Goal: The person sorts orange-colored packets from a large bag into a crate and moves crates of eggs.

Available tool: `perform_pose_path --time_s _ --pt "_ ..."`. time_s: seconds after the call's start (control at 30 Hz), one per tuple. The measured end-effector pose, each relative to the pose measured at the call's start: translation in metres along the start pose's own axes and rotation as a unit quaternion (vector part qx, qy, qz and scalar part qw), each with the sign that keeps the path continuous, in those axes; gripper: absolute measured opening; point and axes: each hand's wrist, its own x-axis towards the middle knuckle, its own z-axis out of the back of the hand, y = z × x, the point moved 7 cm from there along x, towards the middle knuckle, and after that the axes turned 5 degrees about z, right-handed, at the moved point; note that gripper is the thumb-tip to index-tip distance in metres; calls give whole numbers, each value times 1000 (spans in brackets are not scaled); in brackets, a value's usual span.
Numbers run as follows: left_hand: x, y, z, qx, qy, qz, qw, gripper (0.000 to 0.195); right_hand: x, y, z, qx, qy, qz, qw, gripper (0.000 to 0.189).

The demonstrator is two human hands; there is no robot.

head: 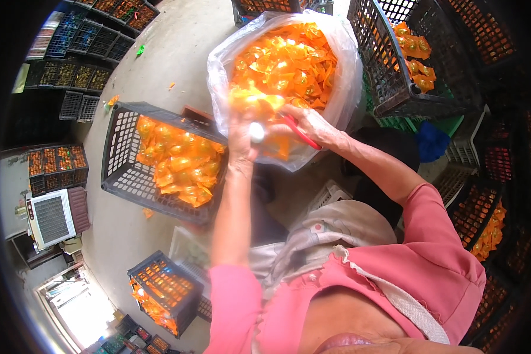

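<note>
My right hand (312, 126) grips red-handled scissors (298, 130) over the near rim of a clear plastic bag (217, 73). The bag is full of shiny orange packets (292, 62) with round contents. My left hand (241, 132), blurred, is at the bag's left edge, with blurred orange packets (254, 99) held at its fingertips. By its thumb shows a small white rounded thing (256, 132); I cannot tell what it is. To the left stands a black plastic crate (128, 179) holding more orange packets (181, 159), which look joined together.
A black crate (380, 79) with some orange packets stands right of the bag, above a green crate (447, 126). A blue cloth (432, 140) is beside it. Another filled crate (166, 292) is at lower left. Stacked crates (57, 166) and an air conditioner (51, 217) line the left.
</note>
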Motion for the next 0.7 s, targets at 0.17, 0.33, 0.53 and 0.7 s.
perform_pose_path --time_s 0.17,0.33,0.53,0.7 --pt "2 3 8 -14 21 45 999 34 5 12 15 -51 64 -70 994 46" --pt "4 -10 7 -22 34 53 998 32 5 7 23 -39 44 -35 998 47" --pt "5 -17 24 10 -3 49 999 36 6 12 24 -100 111 -28 988 48" --pt "9 -14 28 11 -33 1 999 34 2 14 23 -187 104 10 977 50"
